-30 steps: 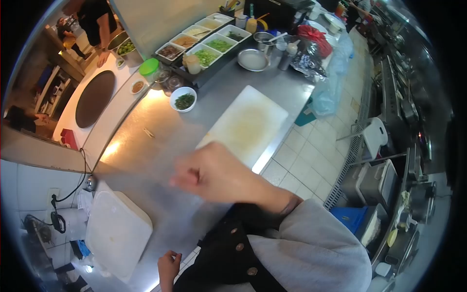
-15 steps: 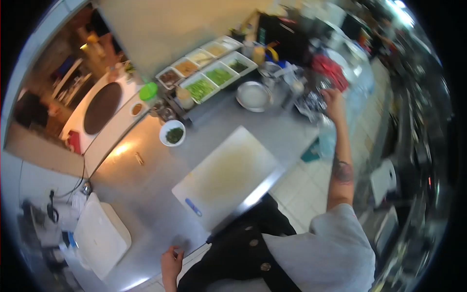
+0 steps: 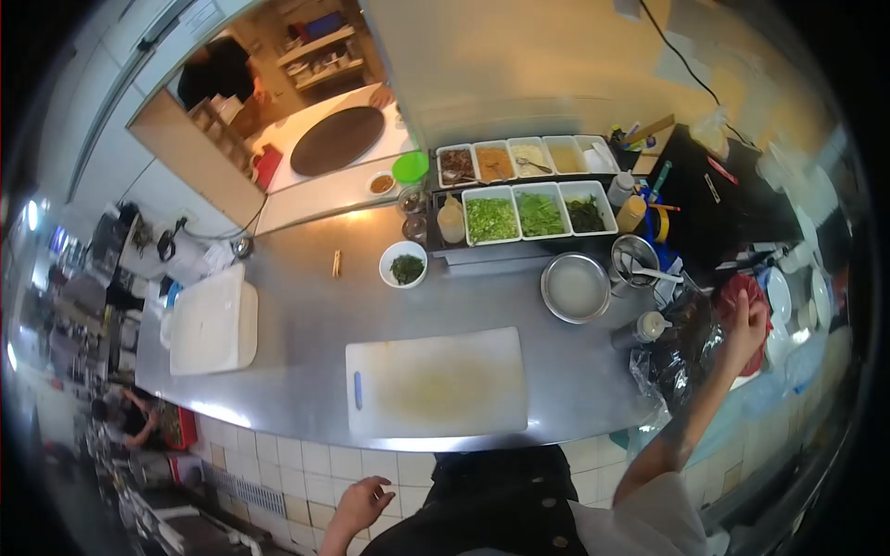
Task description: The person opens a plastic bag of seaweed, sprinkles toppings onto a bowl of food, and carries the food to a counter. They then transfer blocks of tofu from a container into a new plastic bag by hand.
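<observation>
Right hand (image 3: 747, 320) now over at the red plastic bag (image 3: 724, 295)

The right arm has swung outward: its hand, beside the black plastic bag (image 3: 695, 326) half a second ago, is now at the red one past it. The left hand (image 3: 364, 506) has shifted too, from against the worktop (image 3: 301, 357) to over the floor tiles (image 3: 320, 461), and the head has turned so the cutting board (image 3: 440, 385) lies square in front.

From where I stand, the red bag sits at the worktop's far right end, between the black bag and some white plates (image 3: 779, 296). The right fingers are bent over it; I can't tell whether they have hold of the plastic or only touch it. The left fingers are loosely curled, thumb apart, with nothing visible in them.

To handle that bag well, I'd pinch a good fold between thumb and fingertips rather than poke at loose film, keep the forearm high over the black plastic, and mind the squeeze bottle (image 3: 638, 332) close by. The free left hand could steady the heap
</observation>
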`<state>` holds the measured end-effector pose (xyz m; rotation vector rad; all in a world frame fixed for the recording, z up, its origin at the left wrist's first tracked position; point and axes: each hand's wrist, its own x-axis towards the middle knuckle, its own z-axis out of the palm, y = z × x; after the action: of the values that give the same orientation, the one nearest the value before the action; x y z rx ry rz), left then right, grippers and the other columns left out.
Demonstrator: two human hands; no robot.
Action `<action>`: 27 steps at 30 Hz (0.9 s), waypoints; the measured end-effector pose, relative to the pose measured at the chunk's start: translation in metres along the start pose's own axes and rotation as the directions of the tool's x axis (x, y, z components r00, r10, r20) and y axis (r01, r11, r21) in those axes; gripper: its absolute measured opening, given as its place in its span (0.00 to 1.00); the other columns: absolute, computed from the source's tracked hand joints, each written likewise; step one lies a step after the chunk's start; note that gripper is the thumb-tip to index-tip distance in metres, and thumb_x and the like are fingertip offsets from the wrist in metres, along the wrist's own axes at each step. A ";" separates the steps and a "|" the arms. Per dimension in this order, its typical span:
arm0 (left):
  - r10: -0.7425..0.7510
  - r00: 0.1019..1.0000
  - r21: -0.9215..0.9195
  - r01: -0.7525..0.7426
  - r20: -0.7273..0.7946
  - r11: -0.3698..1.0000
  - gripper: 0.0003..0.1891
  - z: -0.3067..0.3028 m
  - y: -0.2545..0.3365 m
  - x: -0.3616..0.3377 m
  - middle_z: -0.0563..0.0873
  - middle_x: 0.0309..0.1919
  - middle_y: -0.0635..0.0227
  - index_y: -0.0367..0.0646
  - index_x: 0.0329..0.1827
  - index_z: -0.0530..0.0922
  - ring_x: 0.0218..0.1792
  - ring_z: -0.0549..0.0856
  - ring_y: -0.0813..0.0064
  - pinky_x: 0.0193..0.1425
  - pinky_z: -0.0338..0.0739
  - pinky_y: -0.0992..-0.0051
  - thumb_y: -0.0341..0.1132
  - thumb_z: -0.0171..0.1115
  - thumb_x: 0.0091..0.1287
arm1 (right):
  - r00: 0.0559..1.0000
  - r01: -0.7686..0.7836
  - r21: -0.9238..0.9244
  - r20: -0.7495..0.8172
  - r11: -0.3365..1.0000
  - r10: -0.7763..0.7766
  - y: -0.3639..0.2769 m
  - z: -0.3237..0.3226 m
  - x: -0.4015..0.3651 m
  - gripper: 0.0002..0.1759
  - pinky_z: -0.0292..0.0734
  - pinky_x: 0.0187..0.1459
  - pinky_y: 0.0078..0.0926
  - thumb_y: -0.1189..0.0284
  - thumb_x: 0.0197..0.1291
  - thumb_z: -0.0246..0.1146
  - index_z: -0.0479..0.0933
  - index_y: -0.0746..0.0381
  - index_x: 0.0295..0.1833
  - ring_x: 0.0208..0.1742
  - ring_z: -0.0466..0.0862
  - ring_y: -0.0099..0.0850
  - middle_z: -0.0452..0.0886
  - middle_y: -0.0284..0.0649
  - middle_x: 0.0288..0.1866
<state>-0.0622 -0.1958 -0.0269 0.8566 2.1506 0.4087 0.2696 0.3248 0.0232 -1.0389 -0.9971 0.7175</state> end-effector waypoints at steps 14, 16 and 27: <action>-0.138 0.985 -0.177 0.118 -0.106 0.977 0.17 0.029 0.035 -0.042 0.82 0.34 0.56 0.39 0.50 0.75 0.32 0.83 0.61 0.38 0.77 0.68 0.35 0.63 0.59 | 0.135 0.775 0.369 0.697 0.514 -0.704 -0.166 0.376 -0.213 0.50 0.77 0.25 0.33 0.91 0.40 0.51 0.60 0.33 0.67 0.26 0.80 0.42 0.52 0.52 0.72; -0.279 0.937 -0.233 0.230 -0.208 0.945 0.18 0.039 0.014 -0.068 0.82 0.34 0.55 0.38 0.50 0.75 0.32 0.83 0.62 0.38 0.77 0.68 0.35 0.63 0.58 | 0.065 0.793 0.357 0.755 0.493 -0.652 -0.183 0.391 -0.240 0.52 0.78 0.25 0.31 0.90 0.39 0.55 0.56 0.36 0.70 0.22 0.79 0.39 0.46 0.59 0.72; -0.305 0.923 -0.542 0.135 -0.237 0.830 0.17 0.127 -0.061 -0.152 0.81 0.42 0.50 0.38 0.50 0.75 0.46 0.80 0.54 0.48 0.74 0.65 0.40 0.50 0.63 | -0.675 0.355 0.637 0.681 0.685 -0.283 -0.100 0.392 -0.521 0.17 0.73 0.50 0.39 0.75 0.49 0.63 0.78 0.58 0.48 0.49 0.78 0.46 0.79 0.48 0.46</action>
<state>0.0799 -0.3434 -0.0597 0.2351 2.2237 1.0047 -0.2931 -0.0189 0.0154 0.7407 -2.9111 0.7051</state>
